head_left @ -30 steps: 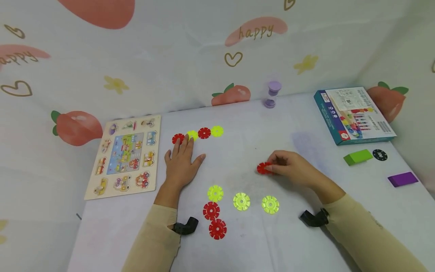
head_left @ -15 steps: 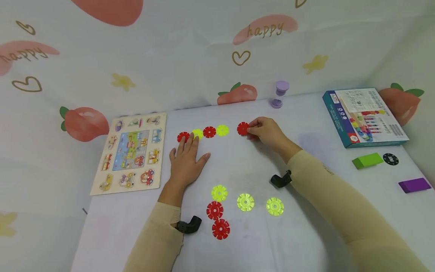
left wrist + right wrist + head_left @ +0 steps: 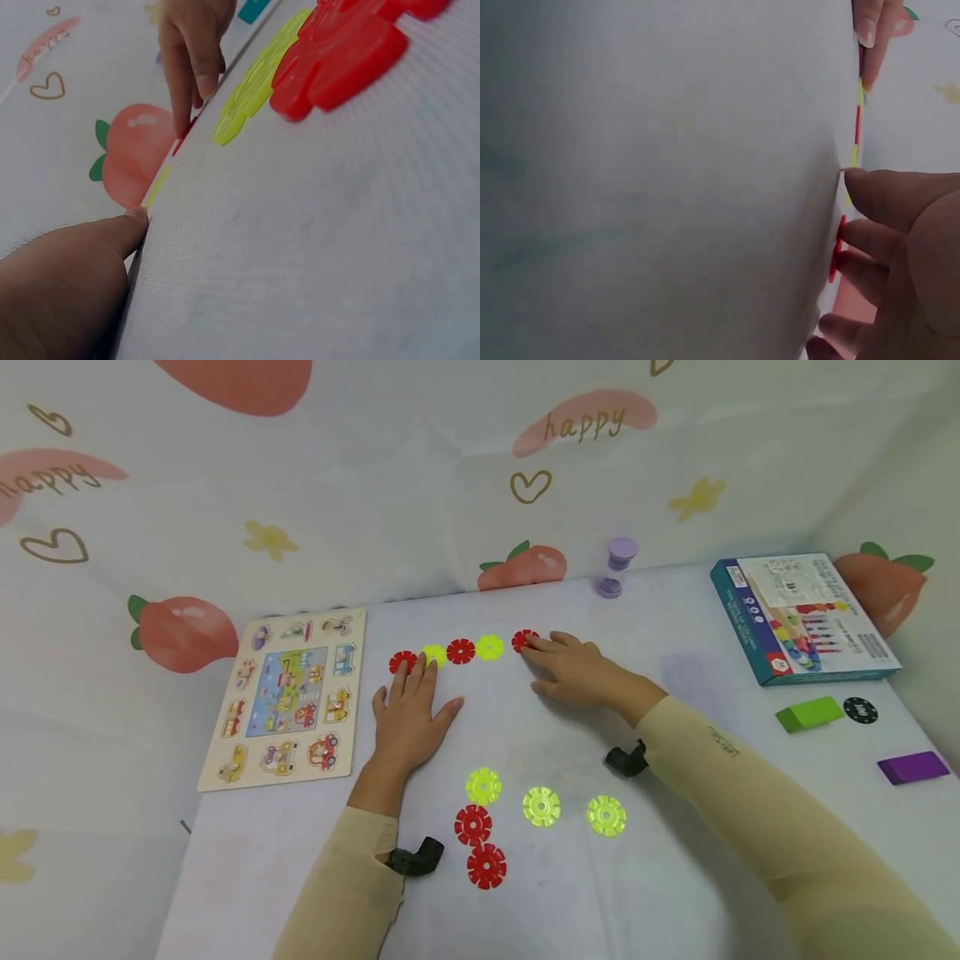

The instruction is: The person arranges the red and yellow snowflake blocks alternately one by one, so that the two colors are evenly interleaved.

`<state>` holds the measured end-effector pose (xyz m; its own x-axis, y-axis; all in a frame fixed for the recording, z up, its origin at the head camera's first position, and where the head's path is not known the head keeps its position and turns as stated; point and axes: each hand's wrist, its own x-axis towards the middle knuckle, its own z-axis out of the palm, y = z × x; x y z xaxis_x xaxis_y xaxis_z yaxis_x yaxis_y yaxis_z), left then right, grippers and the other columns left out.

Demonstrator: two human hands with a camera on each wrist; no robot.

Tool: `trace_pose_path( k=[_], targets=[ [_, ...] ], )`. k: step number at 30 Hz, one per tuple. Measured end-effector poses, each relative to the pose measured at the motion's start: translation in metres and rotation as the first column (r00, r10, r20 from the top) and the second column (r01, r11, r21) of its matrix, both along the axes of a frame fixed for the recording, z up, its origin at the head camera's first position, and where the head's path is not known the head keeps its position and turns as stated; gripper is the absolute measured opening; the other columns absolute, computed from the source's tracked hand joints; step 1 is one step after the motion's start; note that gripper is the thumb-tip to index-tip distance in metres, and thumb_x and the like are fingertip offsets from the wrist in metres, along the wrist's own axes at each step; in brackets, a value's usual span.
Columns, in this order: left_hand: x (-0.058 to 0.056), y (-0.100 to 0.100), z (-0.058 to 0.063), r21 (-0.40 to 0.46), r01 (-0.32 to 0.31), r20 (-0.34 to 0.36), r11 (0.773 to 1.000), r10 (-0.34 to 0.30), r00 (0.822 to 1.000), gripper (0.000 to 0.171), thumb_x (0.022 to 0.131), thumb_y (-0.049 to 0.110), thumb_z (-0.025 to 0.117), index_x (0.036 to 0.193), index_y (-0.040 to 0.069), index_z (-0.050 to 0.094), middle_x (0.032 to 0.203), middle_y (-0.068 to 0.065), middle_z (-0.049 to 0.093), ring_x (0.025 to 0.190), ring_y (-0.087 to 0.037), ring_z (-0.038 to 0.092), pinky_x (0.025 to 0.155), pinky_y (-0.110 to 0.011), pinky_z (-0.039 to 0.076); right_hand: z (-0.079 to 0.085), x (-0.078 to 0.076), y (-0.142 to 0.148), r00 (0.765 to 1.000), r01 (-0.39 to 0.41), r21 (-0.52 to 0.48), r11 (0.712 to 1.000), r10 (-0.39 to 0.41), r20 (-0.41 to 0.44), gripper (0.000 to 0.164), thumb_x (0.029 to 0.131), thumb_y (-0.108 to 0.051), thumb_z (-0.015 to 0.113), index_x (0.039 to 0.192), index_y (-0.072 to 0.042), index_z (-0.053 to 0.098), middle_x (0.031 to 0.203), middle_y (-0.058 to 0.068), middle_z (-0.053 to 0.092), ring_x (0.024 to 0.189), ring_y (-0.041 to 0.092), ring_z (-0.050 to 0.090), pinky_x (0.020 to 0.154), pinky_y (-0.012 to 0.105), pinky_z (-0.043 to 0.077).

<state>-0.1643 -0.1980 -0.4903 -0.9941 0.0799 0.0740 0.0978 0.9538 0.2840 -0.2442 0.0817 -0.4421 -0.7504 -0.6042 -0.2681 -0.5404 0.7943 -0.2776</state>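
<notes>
My left hand [image 3: 408, 727] lies flat with fingers spread, its fingertips on a red notched disc [image 3: 402, 661] and a yellow notched disc [image 3: 436, 654]. To their right in the row lie another red disc [image 3: 461, 651] and a yellow disc [image 3: 490, 647]. My right hand [image 3: 581, 672] has its fingers extended over a further red disc [image 3: 521, 640], just right of that row with a small gap. Fingertips touch this disc [image 3: 838, 251] in the right wrist view. They partly cover it in the head view.
Nearer me lie yellow discs [image 3: 542, 807] and red discs [image 3: 487, 866]. A wooden picture puzzle [image 3: 341, 760] is at left. Toward the right are a boxed set [image 3: 813, 618], a green block [image 3: 810, 714], a black chip [image 3: 860, 710] and a purple block [image 3: 913, 768]. A purple hourglass [image 3: 617, 567] stands behind.
My right hand carried the red disc from mid-table back to the row's right end, let go of its pinch, and slid it slightly left. The left hand stayed on its discs.
</notes>
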Motion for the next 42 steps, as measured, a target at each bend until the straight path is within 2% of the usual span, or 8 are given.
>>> trace_pose_path(
  k=[21,24,27,30,34,38,40,42],
  targets=[
    [-0.002,0.000,-0.002,-0.011,-0.007,-0.001,1.000,0.007,1.000,0.081,0.089,0.063,0.047,0.153,0.018,0.024,0.159,-0.002,0.014,0.144,-0.026,0.005,0.105,-0.062,0.007,0.004,0.003,-0.018,0.998,0.042,-0.005,0.999,-0.041,0.040,0.078,0.086,-0.057,0.060,0.152,-0.029,0.029,0.158,-0.001,0.015,0.141,0.036,0.009,0.100,0.062,0.020],
    [-0.001,0.000,-0.001,-0.009,-0.009,-0.001,1.000,0.009,1.000,0.082,0.089,0.063,0.048,0.153,0.018,0.025,0.159,-0.003,0.015,0.144,-0.027,0.005,0.105,-0.062,0.007,0.002,0.003,-0.016,0.998,0.043,-0.059,0.997,-0.041,0.038,0.077,0.086,-0.058,0.059,0.151,-0.031,0.029,0.159,-0.002,0.014,0.142,0.033,0.010,0.100,0.062,0.021],
    [0.000,0.000,0.000,-0.008,-0.009,0.000,1.000,0.009,1.000,0.082,0.089,0.062,0.049,0.153,0.018,0.025,0.158,-0.003,0.016,0.144,-0.027,0.006,0.105,-0.062,0.007,0.004,0.007,-0.010,0.995,0.080,-0.214,0.973,-0.065,0.076,0.076,0.086,-0.058,0.059,0.151,-0.029,0.031,0.157,-0.002,0.020,0.141,0.027,0.017,0.103,0.060,0.022],
    [0.001,0.002,0.001,-0.006,-0.004,0.000,1.000,0.004,1.000,0.082,0.089,0.062,0.050,0.153,0.018,0.025,0.158,-0.004,0.016,0.143,-0.028,0.007,0.105,-0.062,0.008,0.010,0.021,0.006,0.977,0.169,-0.437,0.883,-0.091,0.194,0.071,0.088,-0.055,0.060,0.148,-0.025,0.037,0.151,-0.002,0.032,0.134,0.022,0.033,0.103,0.055,0.031],
    [0.001,0.002,0.001,-0.007,-0.002,0.002,1.000,0.002,1.000,0.082,0.089,0.062,0.048,0.153,0.018,0.023,0.159,-0.004,0.015,0.143,-0.028,0.007,0.105,-0.062,0.007,0.020,0.050,0.034,0.935,0.276,-0.665,0.694,-0.034,0.353,0.053,0.094,-0.043,0.057,0.143,-0.027,0.043,0.140,-0.001,0.045,0.118,0.024,0.050,0.094,0.049,0.043],
    [0.002,0.000,0.002,-0.009,-0.005,0.002,1.000,0.005,1.000,0.081,0.090,0.062,0.047,0.153,0.018,0.023,0.158,-0.004,0.015,0.143,-0.028,0.007,0.105,-0.062,0.007,0.013,0.082,0.064,0.895,0.332,-0.791,0.513,0.093,0.436,0.045,0.100,-0.020,0.050,0.143,-0.021,0.041,0.135,0.012,0.049,0.113,0.037,0.053,0.089,0.052,0.046],
    [0.002,0.000,0.002,-0.003,-0.002,0.004,1.000,0.002,1.000,0.081,0.090,0.061,0.047,0.153,0.017,0.024,0.158,-0.004,0.016,0.143,-0.028,0.007,0.105,-0.063,0.007,0.003,0.098,0.079,0.874,0.357,-0.816,0.454,0.146,0.464,0.047,0.099,-0.007,0.046,0.145,-0.014,0.038,0.134,0.021,0.047,0.112,0.045,0.050,0.087,0.051,0.047],
    [0.001,0.000,0.001,0.002,0.000,0.006,1.000,0.000,1.000,0.081,0.090,0.062,0.047,0.153,0.017,0.024,0.158,-0.004,0.016,0.143,-0.028,0.006,0.105,-0.063,0.007,-0.008,0.112,0.093,0.862,0.366,-0.824,0.433,0.176,0.476,0.049,0.097,0.000,0.044,0.145,-0.005,0.034,0.132,0.027,0.045,0.110,0.048,0.049,0.086,0.046,0.048]
  ],
)
